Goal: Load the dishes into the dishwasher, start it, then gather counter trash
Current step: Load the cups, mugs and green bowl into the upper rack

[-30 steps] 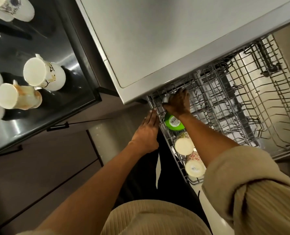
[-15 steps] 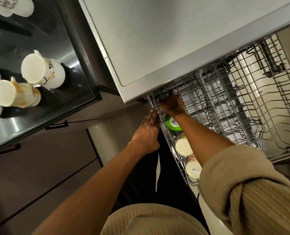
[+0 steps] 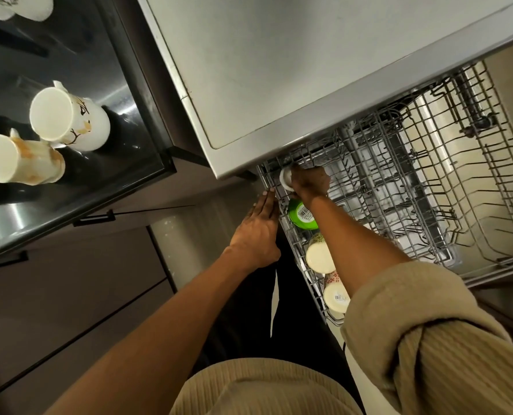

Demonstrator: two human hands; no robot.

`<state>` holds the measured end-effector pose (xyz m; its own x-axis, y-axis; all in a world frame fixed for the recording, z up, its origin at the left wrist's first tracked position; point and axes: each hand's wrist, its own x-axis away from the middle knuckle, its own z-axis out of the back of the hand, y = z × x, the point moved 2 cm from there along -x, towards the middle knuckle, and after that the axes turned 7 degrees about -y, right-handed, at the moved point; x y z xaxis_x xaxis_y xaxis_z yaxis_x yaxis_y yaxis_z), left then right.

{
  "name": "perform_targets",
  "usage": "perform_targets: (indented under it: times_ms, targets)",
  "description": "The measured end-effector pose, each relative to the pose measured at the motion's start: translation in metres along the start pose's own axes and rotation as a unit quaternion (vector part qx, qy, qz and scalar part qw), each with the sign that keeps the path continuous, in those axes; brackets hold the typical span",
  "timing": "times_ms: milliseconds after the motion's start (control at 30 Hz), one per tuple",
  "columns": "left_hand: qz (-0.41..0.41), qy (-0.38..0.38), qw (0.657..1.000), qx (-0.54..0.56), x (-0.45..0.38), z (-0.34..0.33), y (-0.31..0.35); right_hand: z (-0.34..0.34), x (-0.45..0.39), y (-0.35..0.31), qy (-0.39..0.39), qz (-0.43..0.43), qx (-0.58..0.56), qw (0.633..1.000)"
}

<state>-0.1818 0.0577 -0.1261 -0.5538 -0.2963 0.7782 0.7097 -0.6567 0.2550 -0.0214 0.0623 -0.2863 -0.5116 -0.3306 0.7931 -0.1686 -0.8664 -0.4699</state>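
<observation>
From the head view, my right hand [image 3: 309, 182] is inside the upper rack [image 3: 399, 187] of the dishwasher, at about one o'clock from the middle. Its fingers are curled around a white cup [image 3: 285, 178], which sits at the rack's far left corner, under the edge of the steel tabletop [image 3: 279, 70]. My left hand [image 3: 256, 232] has straight fingers, and the fingertips touch the rack's left rim. Along this rim, towards six o'clock, stand a green cup [image 3: 301, 214], a white mug [image 3: 319, 256] and a patterned mug [image 3: 336, 295], all upside down. At nine o'clock, two more mugs [image 3: 66, 118] wait on the dark glass tabletop [image 3: 78, 49].
</observation>
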Motion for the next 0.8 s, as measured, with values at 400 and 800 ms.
perform_targets:
  times_ms: [400,800]
  targets:
    - [-0.001,0.014,1.0,0.002,0.0,-0.002,0.0,0.023,0.061,-0.04,-0.001,0.072,0.073,0.995]
    - [0.009,-0.002,1.0,-0.008,0.0,0.004,0.001,0.038,0.1,-0.034,-0.062,0.174,0.202,0.962]
